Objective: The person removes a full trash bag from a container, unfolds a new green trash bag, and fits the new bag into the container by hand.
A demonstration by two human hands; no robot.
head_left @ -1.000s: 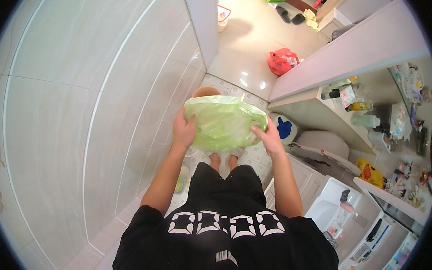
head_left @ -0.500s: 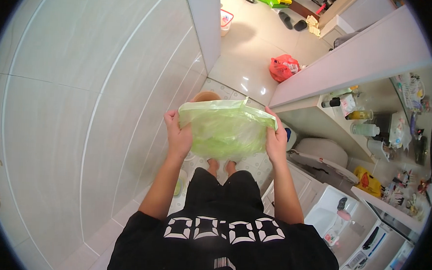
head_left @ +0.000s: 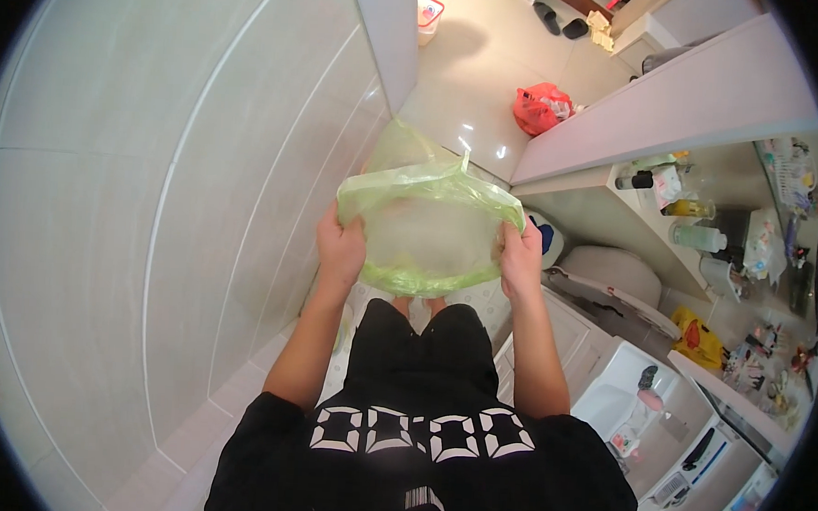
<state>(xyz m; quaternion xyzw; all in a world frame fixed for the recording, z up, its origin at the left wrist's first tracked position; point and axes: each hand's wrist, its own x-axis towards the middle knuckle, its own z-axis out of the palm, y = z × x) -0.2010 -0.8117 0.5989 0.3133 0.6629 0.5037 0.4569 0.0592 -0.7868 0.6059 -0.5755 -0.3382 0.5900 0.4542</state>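
Observation:
A thin, see-through green plastic bag [head_left: 426, 280] hangs spread between my two hands, its mouth parted and facing up toward me. My left hand [head_left: 341, 247] pinches the left side of the rim, and my right hand [head_left: 520, 259] grips the right side. Part of the bag's body billows out on the far side, toward the doorway. Near the middle of the far rim, a small tab of film sticks up. My feet show just below the bag's near edge; the floor under it is mostly hidden.
On my right are a toilet [head_left: 607, 275] with its lid raised, a white sink [head_left: 629, 387] and a counter holding several bottles [head_left: 697, 237]. A tiled wall [head_left: 245, 201] runs along my left. Past the doorway lie a red plastic bag [head_left: 539, 110] and dark slippers [head_left: 560, 21].
The bag's mouth has opened wide, and its body now puffs out toward the doorway. It covers the brown bucket-like rim seen behind it before. Both hands keep their hold.

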